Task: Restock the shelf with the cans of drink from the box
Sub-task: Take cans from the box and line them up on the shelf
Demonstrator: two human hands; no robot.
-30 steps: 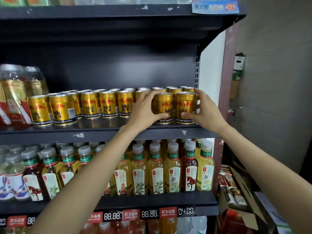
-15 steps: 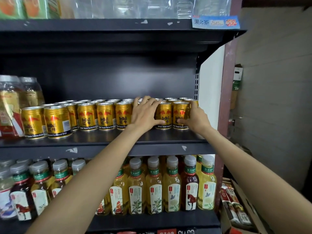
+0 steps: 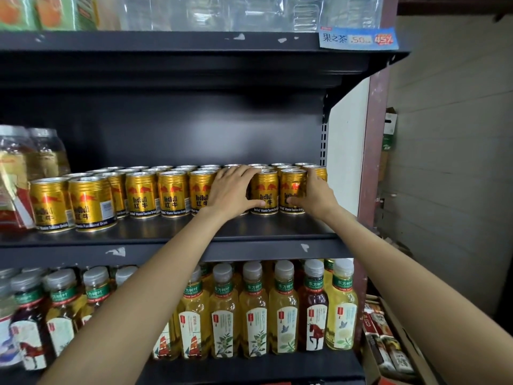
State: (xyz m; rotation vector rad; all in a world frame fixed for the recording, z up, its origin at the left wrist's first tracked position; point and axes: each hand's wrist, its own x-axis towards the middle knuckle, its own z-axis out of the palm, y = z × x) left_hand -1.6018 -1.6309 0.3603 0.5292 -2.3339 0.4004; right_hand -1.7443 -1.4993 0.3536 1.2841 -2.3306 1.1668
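**Both hands at the front row of gold cans**

Nearest the camera, two bare forearms are reaching up from the bottom edge toward the middle shelf (image 3: 166, 250). Below them, a lower shelf is carrying a row of tea bottles (image 3: 283, 309) with grey caps and green neck labels. At 4 o'clock, beside the rack, an open cardboard box (image 3: 399, 354) is sitting low with packaged goods in it.

Farther in, the left hand (image 3: 231, 191) is curling round a gold can that it mostly hides, fingers over the top and thumb stretching across to the base of the neighbouring Red Bull can (image 3: 265, 191). The right hand (image 3: 315, 194) is gripping the right side of the last front-row can (image 3: 293, 190), thumb lying across its label.

The gold cans (image 3: 172, 193) are standing upright in rows across the middle shelf, from 9 o'clock to the right end. At far left, clear jars (image 3: 16, 173) are standing beside them. At 1 o'clock, a blue price tag (image 3: 358, 38) is hanging on the top shelf edge.
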